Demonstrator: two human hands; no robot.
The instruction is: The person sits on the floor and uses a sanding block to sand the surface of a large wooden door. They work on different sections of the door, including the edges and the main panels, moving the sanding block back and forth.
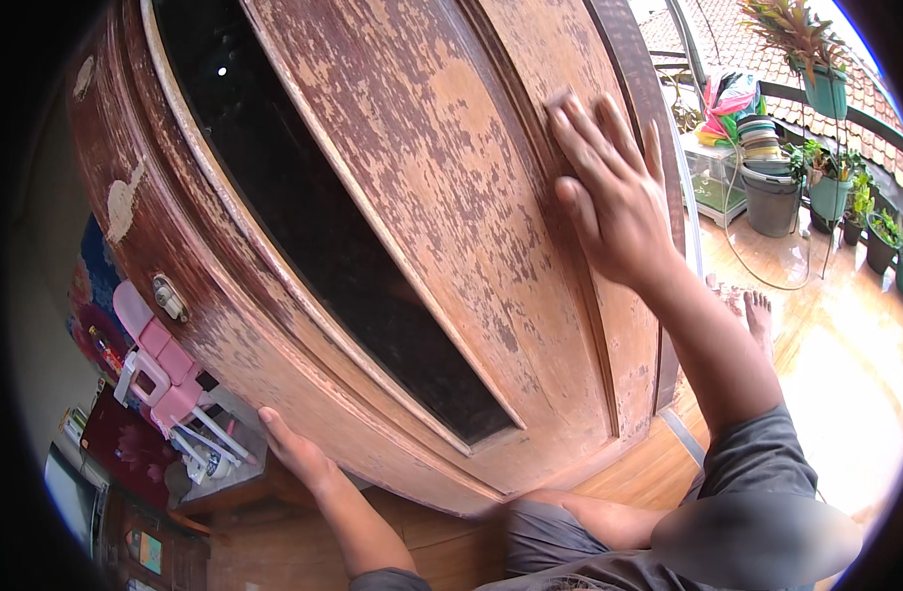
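Nearest the camera are the person's grey shorts and a folded leg, tucked close to the work, which probably keeps both arms in reach. The wooden door stands directly in front, its finish patchy and worn, with 1 long, dark glass panel set in it. Farther left is a pink chair; far right, a grey bucket. Of the 2 hands, the right hand lies spread, fingers extended on the door's right side, likely for even pressure; whether anything is under them, I cannot tell. The left hand is at the left edge, seemingly to steady it; its grip is hidden. Smallest is a metal fitting on the left stile.
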